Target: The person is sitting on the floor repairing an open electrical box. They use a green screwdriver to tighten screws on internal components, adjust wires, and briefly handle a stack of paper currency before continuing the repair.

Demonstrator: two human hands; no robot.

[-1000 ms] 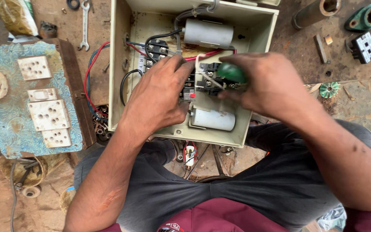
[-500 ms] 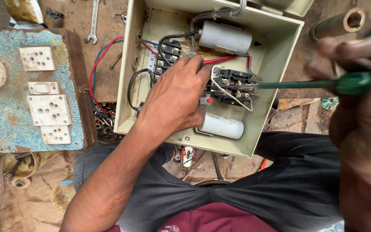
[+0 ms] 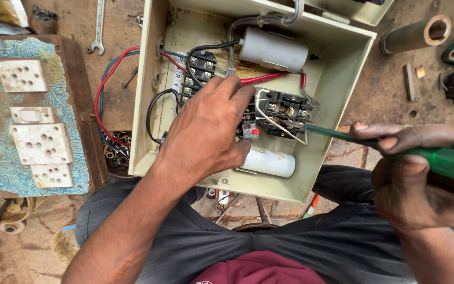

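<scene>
Fingers of left hand spread flat over black contactor block; right hand clamped around green-handled screwdriver.

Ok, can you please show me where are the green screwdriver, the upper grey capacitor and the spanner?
green screwdriver (image 3: 437, 162), head view, on the green handle in the right hand.
upper grey capacitor (image 3: 273, 49), head view, middle of its cylinder body.
spanner (image 3: 99, 29), head view, on its shaft, left of the box.

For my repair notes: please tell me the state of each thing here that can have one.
Metal box: open, wiring exposed.
Left hand: resting on the parts inside.
Right hand: gripping the screwdriver, tip at the black switch block.
Wrench: lying unused.
</scene>
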